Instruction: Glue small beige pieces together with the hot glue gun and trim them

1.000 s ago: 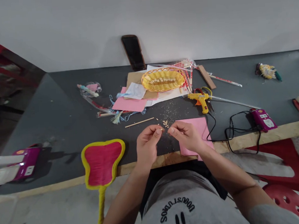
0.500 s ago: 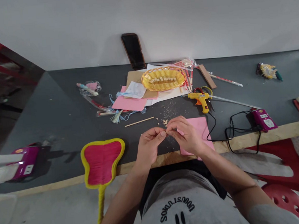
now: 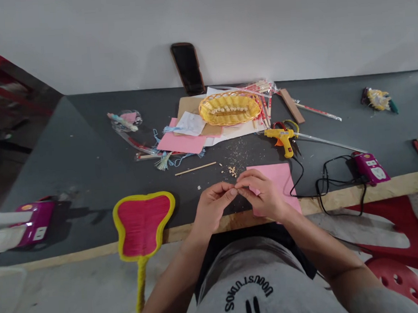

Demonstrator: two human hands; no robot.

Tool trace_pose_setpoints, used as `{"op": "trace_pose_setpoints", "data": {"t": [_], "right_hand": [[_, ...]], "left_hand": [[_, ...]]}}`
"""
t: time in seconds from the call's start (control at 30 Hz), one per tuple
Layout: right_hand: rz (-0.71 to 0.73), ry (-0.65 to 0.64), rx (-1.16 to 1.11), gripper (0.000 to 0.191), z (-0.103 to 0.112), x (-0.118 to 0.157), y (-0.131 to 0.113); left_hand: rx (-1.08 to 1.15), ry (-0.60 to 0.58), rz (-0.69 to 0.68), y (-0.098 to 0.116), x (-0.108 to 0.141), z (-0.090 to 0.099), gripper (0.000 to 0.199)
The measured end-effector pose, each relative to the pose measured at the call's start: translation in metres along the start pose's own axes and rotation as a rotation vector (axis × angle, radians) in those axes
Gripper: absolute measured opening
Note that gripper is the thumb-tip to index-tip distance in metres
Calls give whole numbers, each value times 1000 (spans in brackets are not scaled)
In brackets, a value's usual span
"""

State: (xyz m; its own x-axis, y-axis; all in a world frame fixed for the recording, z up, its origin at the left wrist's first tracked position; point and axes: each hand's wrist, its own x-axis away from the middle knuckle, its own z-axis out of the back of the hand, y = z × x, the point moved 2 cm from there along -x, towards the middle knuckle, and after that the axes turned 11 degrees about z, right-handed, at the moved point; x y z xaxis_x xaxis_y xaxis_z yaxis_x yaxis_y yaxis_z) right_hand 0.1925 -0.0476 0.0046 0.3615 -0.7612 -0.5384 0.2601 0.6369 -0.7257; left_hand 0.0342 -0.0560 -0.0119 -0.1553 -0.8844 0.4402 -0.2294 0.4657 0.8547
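My left hand (image 3: pixel 214 204) and my right hand (image 3: pixel 260 193) meet at the fingertips over the front of the table. Both are closed in a pinch, and whatever lies between the fingers is too small to make out. Just beyond them is a little heap of pale wooden bits (image 3: pixel 233 171), with fine crumbs scattered behind it. A thin wooden stick (image 3: pixel 195 169) lies to the left of the heap. Under and beside my right hand is a pink sheet (image 3: pixel 280 180). Farther back, a yellow woven basket (image 3: pixel 230 119) holds a row of small pale pieces.
A yellow glue gun (image 3: pixel 282 139) lies to the right, its black cord running to a purple power box (image 3: pixel 372 168). A pink-and-yellow fan (image 3: pixel 144 225) overhangs the front edge at left. A phone (image 3: pixel 187 68) leans on the wall. Another purple box (image 3: pixel 38 223) stands far left.
My hands stay pinched together and have moved slightly down and away from the heap of bits. A small pale speck now shows on the table left of my hands.
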Motion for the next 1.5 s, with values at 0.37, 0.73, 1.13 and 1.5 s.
{"op": "trace_pose_setpoints", "data": {"t": [0.37,0.73,1.13,1.5], "right_hand": [[-109,-188,271,15,23,-10,30],[-215,-673,596,23,2,-37,52],[-224,-700,588,36,-3,-45,56],[-218,-419,431,29,16,-28,59]], "left_hand": [[-1086,199,-428,30,-33,29,27],[-1613,247,-470,39,-79,27,21],[-1717,178,-463,29,-62,17,21],[-1611,178,-331,36,-62,25,31]]}}
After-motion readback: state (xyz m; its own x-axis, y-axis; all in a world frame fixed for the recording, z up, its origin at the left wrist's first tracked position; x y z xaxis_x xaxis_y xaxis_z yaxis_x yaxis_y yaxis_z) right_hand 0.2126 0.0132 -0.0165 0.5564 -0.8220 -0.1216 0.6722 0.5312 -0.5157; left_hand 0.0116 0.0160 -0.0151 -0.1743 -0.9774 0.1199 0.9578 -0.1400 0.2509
